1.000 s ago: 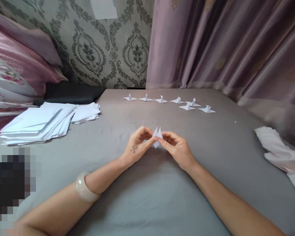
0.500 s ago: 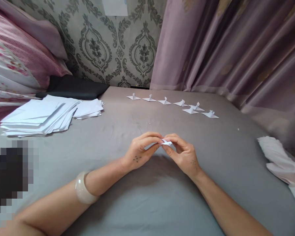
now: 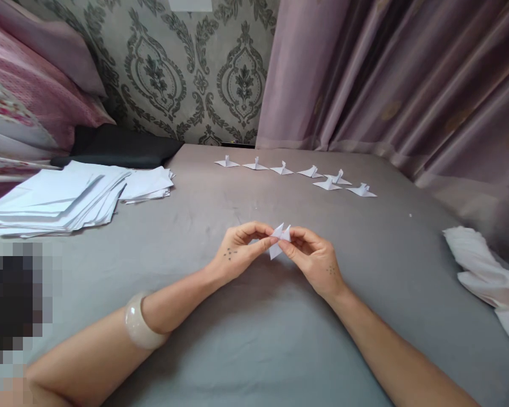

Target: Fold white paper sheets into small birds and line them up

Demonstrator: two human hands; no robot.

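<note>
A small folded white paper crane is pinched between both hands above the grey sheet, its pointed tips sticking up and down. My left hand grips its left side with thumb and fingers; a pale bangle circles that forearm. From the other side my right hand pinches the paper, thumb nearly meeting the left thumb. Fingers cover part of the folds. Farther back, several finished-looking paper cranes stand with wings spread in a line on the sheet.
A large stack of white paper lies at the left, with a smaller stack beside it. Behind them is a black folded item. White cloth bunches at the right edge. Purple curtains hang behind. A blurred patch covers the lower left.
The folded paper has been turned from nearly flat to upright, so its points now show above and below my fingers. Both hands stay pinched on it. The view has tipped slightly down.
</note>
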